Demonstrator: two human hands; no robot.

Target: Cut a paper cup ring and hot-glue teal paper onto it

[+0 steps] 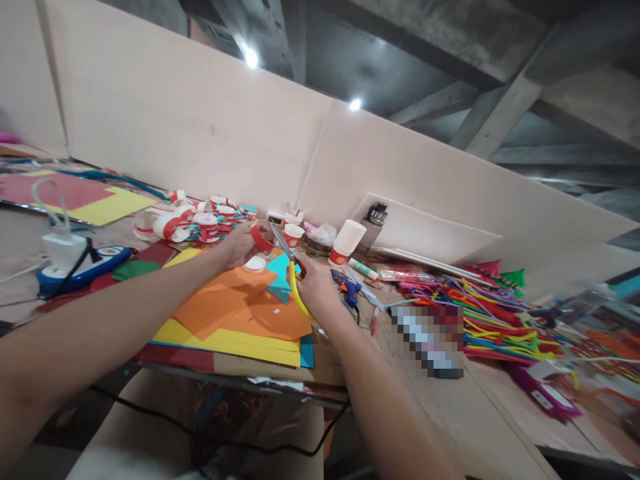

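My left hand [241, 245] is closed on a curved red piece [261, 238] that looks like a cut paper cup band. In my right hand [316, 285] are scissors [299, 293] with yellow handles, their blades pointing up and left, close to the red band. Whether the blades touch it I cannot tell. Below the hands lies a small white disc [255, 265], like a cup bottom, on orange paper [215, 303]. Beside it is a turquoise paper piece [280, 273]. Yellow sheets [240, 347] lie underneath. A red and white paper cup [293, 234] stands just behind the scissors.
Cut cup rings [173, 223] pile up at the back left. A blue power strip [83, 270] lies at left. To the right are stacked paper cups [347, 241], a blue glue gun [349, 287], a glue stick [363, 269] and colourful pipe cleaners [490, 313]. A black cable [240, 445] hangs below the table edge.
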